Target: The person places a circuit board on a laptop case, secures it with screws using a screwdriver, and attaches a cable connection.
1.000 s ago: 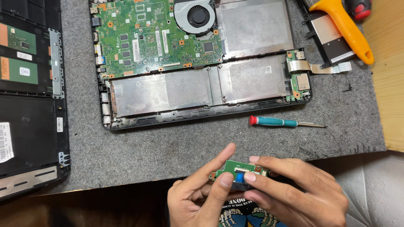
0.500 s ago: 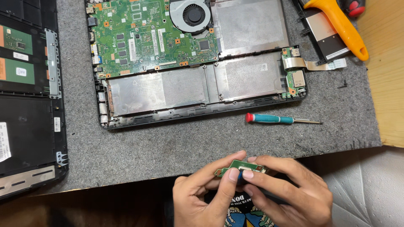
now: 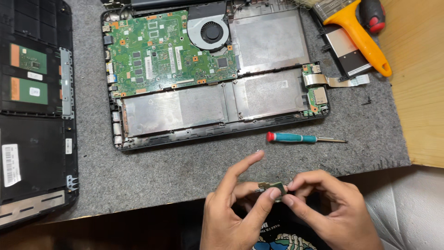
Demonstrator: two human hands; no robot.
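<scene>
Grey felt mat [image 3: 185, 171] underneath everything, bearing an opened laptop chassis [image 3: 217, 125] with green motherboard [image 3: 162, 51] and round cooling fan [image 3: 210, 33] exposed. Black bottom cover [image 3: 32, 139] lying to the left, orange-handled brush [image 3: 360, 32] at upper right. Teal-handled screwdriver [image 3: 296, 138] just below the chassis. Nearest the lens, left hand [image 3: 233, 217] and right hand [image 3: 330, 208] together, fingertips pinched on a small green circuit board [image 3: 273, 187] above the lap.

Opened laptop base [image 3: 217, 78] on mat [image 3: 185, 171], centre. Detached cover [image 3: 34, 106] left of it. Screwdriver [image 3: 300, 138] just in front, right. Brush [image 3: 356, 30] far right. Hands [image 3: 240, 213] [image 3: 333, 208] nearest viewer, small board [image 3: 273, 187] between them.
</scene>
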